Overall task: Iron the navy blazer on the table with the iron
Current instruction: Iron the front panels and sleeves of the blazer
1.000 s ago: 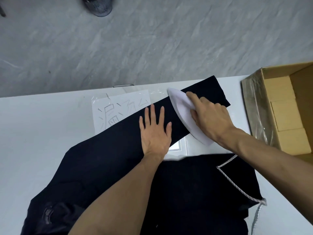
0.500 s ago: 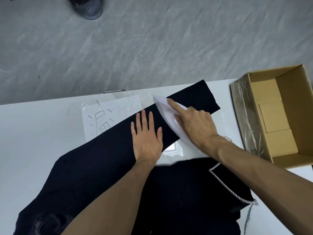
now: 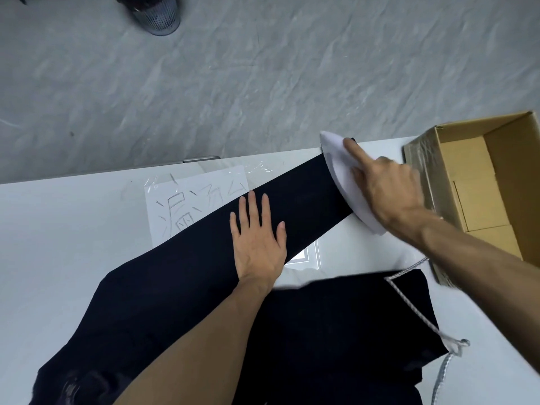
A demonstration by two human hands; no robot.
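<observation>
The left hand point(image 3: 258, 244) lies flat, palm down and fingers spread, on the sleeve of the dark navy blazer point(image 3: 190, 287), gripping nothing. The right hand point(image 3: 385, 191) is closed over the flat, pointed white iron point(image 3: 340, 168), with its index finger stretched along the top toward the tip. The iron sits at the far cuff end of the sleeve, its point reaching past the table's far edge and its rear end resting on the bare tabletop just beside the sleeve.

The sleeve runs diagonally from the blazer's body near the person up toward the far right corner of the glossy white table point(image 3: 58, 244). The blazer's body is spread across the near part of the table, partly under both forearms. A thin white-and-grey braided cord point(image 3: 409, 299) crosses its right side and trails off toward the near right edge.

Under the sleeve's left side lies a white sheet of paper with pencilled characters point(image 3: 187, 206), taped down under clear film. An open brown cardboard box point(image 3: 479, 185) stands at the table's right end, close to the right hand. Beyond the table is a grey marbled floor point(image 3: 263, 68), with a dark mesh wastebasket point(image 3: 155, 13) at the top left.
</observation>
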